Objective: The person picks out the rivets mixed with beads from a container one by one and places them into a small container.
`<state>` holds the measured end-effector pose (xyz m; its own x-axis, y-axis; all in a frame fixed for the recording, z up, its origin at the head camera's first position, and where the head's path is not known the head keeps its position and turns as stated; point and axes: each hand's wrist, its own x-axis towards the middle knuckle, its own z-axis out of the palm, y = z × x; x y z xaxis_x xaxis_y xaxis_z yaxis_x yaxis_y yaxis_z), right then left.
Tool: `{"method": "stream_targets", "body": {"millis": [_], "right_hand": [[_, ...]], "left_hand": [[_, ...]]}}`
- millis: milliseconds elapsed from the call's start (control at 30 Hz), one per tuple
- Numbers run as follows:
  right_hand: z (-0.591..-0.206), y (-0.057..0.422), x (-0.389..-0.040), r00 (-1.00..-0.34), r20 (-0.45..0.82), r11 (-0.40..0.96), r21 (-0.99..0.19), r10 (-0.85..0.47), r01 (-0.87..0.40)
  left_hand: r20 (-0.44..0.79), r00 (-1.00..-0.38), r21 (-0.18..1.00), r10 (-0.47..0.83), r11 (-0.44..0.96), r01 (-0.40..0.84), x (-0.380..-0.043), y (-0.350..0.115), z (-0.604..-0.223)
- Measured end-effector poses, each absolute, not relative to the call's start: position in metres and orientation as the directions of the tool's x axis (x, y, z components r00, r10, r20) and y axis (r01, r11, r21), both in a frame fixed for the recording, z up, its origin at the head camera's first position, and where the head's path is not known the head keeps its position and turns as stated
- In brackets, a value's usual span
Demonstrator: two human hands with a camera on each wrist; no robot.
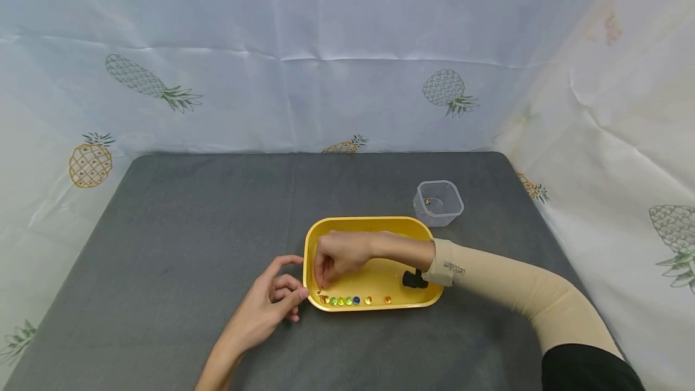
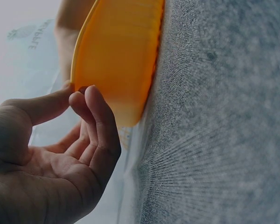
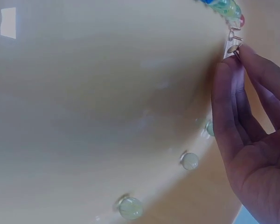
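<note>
My right hand (image 1: 343,253) reaches into the left end of a yellow tray (image 1: 374,223). Its thumb and fingertips pinch a small golden thumbtack (image 3: 234,49), pin and round head showing. Just past it another thumbtack (image 3: 232,35) stands near the tray's wall. Glass beads in red, green, yellow and a blue bead (image 1: 356,300) form a row along the near wall, with an amber bead (image 1: 368,300) set apart to the right. My left hand (image 1: 267,303) holds the tray's near left corner, thumb at the rim and bent fingers by the outer wall (image 2: 116,60).
Behind the tray's right end stands a clear plastic box (image 1: 438,204) with a few small golden pieces inside. Pale round beads (image 3: 190,161) lie by the wall near my right hand. Under the right wrist sits a black device (image 1: 415,280). Grey cloth (image 1: 206,228) covers the table.
</note>
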<state>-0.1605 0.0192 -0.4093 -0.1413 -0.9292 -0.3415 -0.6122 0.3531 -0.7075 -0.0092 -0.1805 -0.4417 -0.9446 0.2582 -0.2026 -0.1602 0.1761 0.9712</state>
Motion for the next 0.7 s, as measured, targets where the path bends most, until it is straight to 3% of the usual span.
{"method": "stream_targets", "body": {"millis": [333, 700], "right_hand": [[-0.408, 0.022, -0.16, -0.125, -0.34, 0.343, -0.721, -0.932, -0.602], [-0.394, 0.033, -0.166, -0.171, -0.284, 0.328, -0.725, -0.943, -0.606]], "left_hand": [[-0.218, -0.943, 0.968, 0.252, 0.177, -0.177, -0.009, -0.18, -0.441], [-0.212, -0.946, 0.969, 0.247, 0.179, -0.171, -0.01, -0.18, -0.443]]}}
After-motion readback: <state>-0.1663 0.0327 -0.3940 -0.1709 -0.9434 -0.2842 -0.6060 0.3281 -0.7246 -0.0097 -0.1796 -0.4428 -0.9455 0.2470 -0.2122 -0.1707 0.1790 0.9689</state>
